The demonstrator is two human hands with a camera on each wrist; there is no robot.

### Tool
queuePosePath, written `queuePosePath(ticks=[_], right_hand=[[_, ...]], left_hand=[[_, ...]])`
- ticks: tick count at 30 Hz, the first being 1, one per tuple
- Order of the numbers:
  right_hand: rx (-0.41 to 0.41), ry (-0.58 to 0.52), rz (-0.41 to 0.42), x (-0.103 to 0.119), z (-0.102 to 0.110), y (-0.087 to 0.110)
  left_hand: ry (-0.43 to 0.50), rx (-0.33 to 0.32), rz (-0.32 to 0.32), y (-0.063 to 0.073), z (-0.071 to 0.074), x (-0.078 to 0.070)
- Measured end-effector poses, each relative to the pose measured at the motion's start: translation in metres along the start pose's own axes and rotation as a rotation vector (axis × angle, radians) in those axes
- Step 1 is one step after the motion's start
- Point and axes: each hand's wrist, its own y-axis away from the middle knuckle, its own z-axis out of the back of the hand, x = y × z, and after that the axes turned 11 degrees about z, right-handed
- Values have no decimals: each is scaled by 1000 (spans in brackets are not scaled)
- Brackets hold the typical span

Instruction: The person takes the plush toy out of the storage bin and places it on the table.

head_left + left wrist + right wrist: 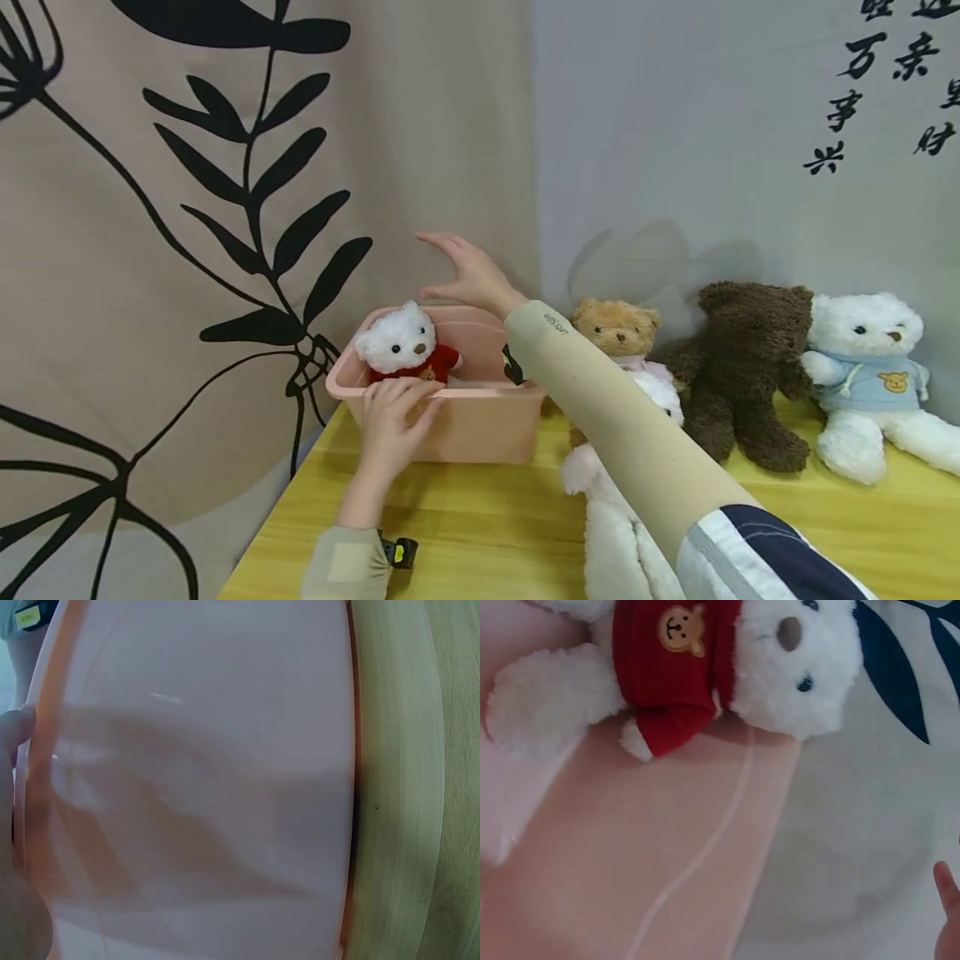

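Note:
A pink plastic bin [472, 429] stands on the wooden table. A white teddy bear in a red sweater [405, 340] sits upright at its left end; the right wrist view shows the bear's sweater [676, 675] with a small bear-face patch. My left hand [393, 417] holds the bin's front rim, fingers over the edge and thumb on the outer side. In the left wrist view, the bin's outer wall [202, 765] fills most of the picture. Above the bin's back edge, my right hand [476, 275] is raised with fingers spread, holding nothing and apart from the bear.
Right of the bin sit a light-brown teddy bear [617, 327], a dark-brown teddy bear [750, 375] and a white teddy bear in a blue hoodie [866, 379]. A white plush [618, 533] lies in front, partly behind my right arm. A patterned curtain [450, 125] hangs behind.

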Motion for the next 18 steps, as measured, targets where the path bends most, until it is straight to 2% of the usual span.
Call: queuePosePath(ticks=[3, 10, 15, 18], right_hand=[[12, -17, -6, -3, -13, 0], [17, 42, 10, -17, -29, 8], [53, 21, -52, -22, -43, 15], [55, -30, -73, -22, -51, 15]], left_hand=[[-1, 5, 9, 1, 2, -1], [-1, 8, 5, 0, -5, -5], [5, -1, 6, -1, -3, -4], [2, 0, 3, -2, -1, -3]])
